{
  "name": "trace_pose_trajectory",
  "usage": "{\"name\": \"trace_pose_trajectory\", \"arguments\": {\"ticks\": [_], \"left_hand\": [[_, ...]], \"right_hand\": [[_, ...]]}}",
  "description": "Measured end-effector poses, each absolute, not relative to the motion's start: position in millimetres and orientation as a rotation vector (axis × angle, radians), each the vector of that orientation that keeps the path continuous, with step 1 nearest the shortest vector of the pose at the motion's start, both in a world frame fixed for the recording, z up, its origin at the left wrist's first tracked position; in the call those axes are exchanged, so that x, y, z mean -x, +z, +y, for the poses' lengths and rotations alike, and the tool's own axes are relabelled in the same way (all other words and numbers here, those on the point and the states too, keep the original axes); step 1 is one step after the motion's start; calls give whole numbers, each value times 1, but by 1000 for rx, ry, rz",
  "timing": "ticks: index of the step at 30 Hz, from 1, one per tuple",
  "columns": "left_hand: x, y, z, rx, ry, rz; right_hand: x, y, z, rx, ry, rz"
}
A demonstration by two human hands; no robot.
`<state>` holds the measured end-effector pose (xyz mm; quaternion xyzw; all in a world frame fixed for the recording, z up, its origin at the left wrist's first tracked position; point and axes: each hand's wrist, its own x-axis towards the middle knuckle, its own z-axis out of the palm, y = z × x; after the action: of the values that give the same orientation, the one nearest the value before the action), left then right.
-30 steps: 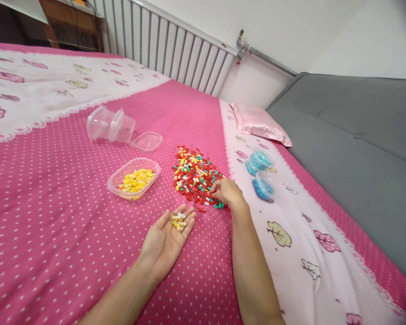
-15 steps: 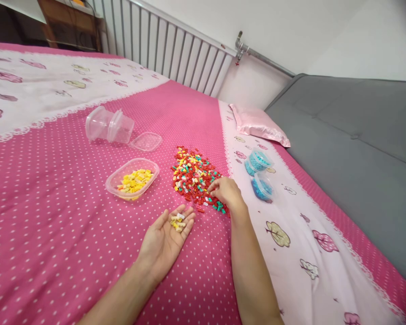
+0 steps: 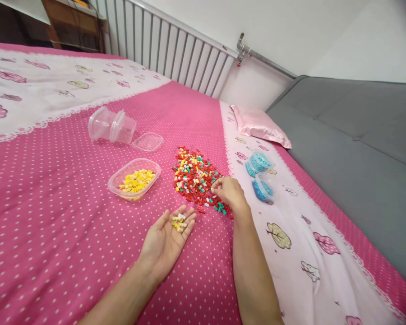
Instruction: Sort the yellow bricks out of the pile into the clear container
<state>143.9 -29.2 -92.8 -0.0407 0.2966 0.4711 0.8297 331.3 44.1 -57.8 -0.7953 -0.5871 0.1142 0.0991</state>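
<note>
A heap of small coloured beads, mostly red with white, yellow and teal, lies on a pink dotted bedspread. My right hand rests on the heap's near right edge, fingertips pinched together among the beads. My left hand lies palm up on the bedspread just below the heap, cupping a small cluster of yellow and white beads. A clear plastic tub with yellow beads sits left of the heap.
Clear empty cups lie on their sides with a loose lid behind the tub. Two small tubs of blue beads stand right of the heap. A pink pillow, a grey couch and a radiator lie beyond.
My right hand shifted slightly up along the heap's edge, still picking among the beads. The left hand stays palm up with its beads.
</note>
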Motion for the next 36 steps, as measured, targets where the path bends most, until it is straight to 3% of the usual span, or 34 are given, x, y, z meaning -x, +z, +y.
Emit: {"name": "trace_pose_trajectory", "arguments": {"ticks": [5,11,15,18,24,29,36], "left_hand": [[-144,-93,-30,74,1002,637],[-144,-94,-30,69,1004,627],[-144,-91,-30,89,1006,630],[-145,-92,-30,102,1005,624],[-145,-94,-29,88,1004,637],[-144,-96,-30,77,1001,623],[-144,-96,-30,67,995,629]], "right_hand": [[-333,-40,32,1989,375,-1663],[-312,-12,5,1472,918,-1739],[-301,-5,-5,1382,1044,-1847],[-302,-7,-2,1447,942,-1776],[-316,-27,21,2013,264,-1633],[-317,-56,43,2317,315,-1706],[-321,-77,56,2309,331,-1783]]}}
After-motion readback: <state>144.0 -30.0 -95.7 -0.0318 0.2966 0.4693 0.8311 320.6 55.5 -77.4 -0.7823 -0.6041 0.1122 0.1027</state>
